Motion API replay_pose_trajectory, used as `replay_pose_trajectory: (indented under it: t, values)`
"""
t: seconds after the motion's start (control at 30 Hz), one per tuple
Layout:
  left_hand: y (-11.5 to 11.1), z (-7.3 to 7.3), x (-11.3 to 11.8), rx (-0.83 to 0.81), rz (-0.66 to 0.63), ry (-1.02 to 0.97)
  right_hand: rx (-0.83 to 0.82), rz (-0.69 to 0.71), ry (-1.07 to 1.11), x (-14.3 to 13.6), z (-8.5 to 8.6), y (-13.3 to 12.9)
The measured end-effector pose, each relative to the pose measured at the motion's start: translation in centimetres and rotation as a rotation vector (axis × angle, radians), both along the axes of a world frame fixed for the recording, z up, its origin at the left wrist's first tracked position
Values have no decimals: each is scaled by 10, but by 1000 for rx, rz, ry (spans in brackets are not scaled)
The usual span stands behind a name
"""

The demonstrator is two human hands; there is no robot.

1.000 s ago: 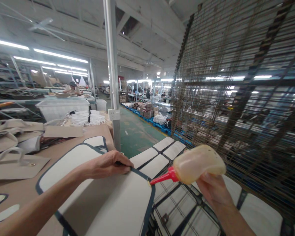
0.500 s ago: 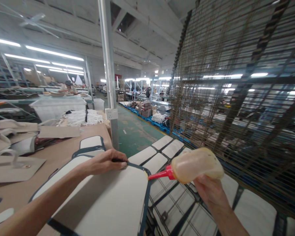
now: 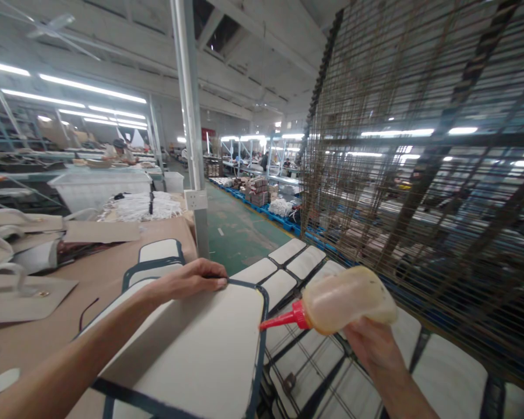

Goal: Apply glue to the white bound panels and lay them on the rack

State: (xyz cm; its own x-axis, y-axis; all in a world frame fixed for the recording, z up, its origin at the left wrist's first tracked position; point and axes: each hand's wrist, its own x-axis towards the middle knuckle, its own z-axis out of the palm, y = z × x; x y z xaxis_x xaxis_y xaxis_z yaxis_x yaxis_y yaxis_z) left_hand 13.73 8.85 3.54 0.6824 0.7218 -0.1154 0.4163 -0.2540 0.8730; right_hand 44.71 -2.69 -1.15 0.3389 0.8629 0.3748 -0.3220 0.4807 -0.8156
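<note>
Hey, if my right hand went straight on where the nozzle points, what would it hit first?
Probably the dark-edged white panel, near its right border: the red nozzle of the bottle in your right hand seems to reach it, though depth makes contact hard to judge.

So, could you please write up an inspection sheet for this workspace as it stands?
Surface: brown tabletop.
Work items: pale panel, dark-edged; squeeze bottle, its red nozzle tip at the panel's right edge.
Clutter: pale handled pieces and white bundles, left and beyond.
Hands: left hand grips the panel's far edge; right hand holds the bottle.
Cables: nothing seen.
Surroundings: pillar with socket box, green floor, tall wire mesh at right.
</note>
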Motion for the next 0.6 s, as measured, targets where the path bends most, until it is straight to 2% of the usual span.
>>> replay_pose_trajectory:
  t: [0.17,0.33,0.43,0.6]
  values:
    - [11,-8,1,-23,44,-48,17,9,44,8,-14,0]
    - [16,-12,2,-75,84,-93,36,115,19,17,-27,2]
    - [19,-15,1,-117,100,-117,27,137,13,20,-29,3]
    - [24,-19,0,-183,141,-154,11,96,30,12,-29,1]
